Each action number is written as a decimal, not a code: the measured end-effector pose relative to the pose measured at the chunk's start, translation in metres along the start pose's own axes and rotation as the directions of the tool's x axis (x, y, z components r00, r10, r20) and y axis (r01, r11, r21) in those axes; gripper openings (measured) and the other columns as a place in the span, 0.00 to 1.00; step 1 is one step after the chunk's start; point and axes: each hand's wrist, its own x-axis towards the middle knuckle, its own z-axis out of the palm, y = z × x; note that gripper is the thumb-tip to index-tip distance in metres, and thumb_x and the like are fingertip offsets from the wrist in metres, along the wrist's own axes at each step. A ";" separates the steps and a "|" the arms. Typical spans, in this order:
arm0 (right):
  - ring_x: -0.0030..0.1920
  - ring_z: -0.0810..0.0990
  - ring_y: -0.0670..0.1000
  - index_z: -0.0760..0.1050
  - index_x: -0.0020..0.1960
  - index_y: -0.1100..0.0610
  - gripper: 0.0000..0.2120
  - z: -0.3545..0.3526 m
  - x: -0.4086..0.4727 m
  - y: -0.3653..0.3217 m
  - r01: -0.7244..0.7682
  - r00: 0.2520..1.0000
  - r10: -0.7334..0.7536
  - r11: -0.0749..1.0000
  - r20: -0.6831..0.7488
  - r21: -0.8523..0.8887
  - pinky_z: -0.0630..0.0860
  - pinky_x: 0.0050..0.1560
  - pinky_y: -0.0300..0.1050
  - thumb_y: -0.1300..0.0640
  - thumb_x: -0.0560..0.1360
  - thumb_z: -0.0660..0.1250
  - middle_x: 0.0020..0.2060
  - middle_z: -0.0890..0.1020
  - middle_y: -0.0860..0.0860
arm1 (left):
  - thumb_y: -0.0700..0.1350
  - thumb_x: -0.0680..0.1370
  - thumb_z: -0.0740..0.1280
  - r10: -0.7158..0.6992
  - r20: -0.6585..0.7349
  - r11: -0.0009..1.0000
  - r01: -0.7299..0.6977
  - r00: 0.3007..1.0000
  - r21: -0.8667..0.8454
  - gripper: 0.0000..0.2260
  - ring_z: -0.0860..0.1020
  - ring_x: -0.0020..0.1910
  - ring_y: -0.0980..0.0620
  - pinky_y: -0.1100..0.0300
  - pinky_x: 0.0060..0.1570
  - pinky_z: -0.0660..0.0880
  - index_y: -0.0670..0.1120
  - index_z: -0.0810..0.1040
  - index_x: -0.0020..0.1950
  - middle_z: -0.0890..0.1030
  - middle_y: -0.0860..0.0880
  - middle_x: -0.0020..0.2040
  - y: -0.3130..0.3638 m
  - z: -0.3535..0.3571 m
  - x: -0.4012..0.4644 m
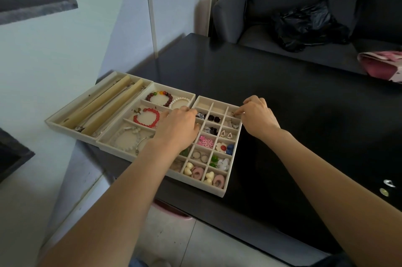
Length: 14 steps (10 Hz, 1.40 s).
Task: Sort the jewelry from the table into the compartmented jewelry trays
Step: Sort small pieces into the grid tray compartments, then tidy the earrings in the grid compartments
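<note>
1. While both arms reach over the counter, the grid tray lies nearest, most cells filled with earrings.
2. Left hand: fingers curled over its left cells; whether it holds anything cannot be told.
3. Right hand: pinches a small earring above a far-right cell. Risk: released off-centre, it lands in a neighbouring cell.
4. Bracelet tray and necklace tray: beyond, left.

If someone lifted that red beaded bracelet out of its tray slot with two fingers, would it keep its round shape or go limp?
The red beaded bracelet would probably sag into a drooping loop, since it looks like separate beads on a string. The beads look smooth and glossy, so they might slip in a pinch. It seems light for its size, and if pushed it would likely slide rather than roll.
</note>
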 end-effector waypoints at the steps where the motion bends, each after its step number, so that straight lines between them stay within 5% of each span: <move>1: 0.68 0.63 0.54 0.74 0.66 0.51 0.19 -0.001 -0.003 0.001 0.048 0.999 -0.047 0.997 0.022 -0.067 0.67 0.64 0.51 0.62 0.77 0.63 0.69 0.65 0.52 | 0.47 0.80 0.61 0.007 -0.004 1.000 -0.007 1.000 0.011 0.17 0.75 0.60 0.50 0.51 0.63 0.68 0.47 0.69 0.68 0.76 0.48 0.61 0.000 0.001 0.000; 14: 0.68 0.62 0.54 0.73 0.67 0.50 0.20 0.006 -0.003 0.000 0.007 0.998 -0.009 1.000 0.054 0.023 0.68 0.64 0.50 0.64 0.78 0.60 0.69 0.64 0.52 | 0.47 0.80 0.60 0.040 -0.019 0.999 -0.039 0.999 0.030 0.18 0.73 0.63 0.49 0.51 0.64 0.67 0.47 0.68 0.70 0.74 0.47 0.64 0.000 0.001 0.000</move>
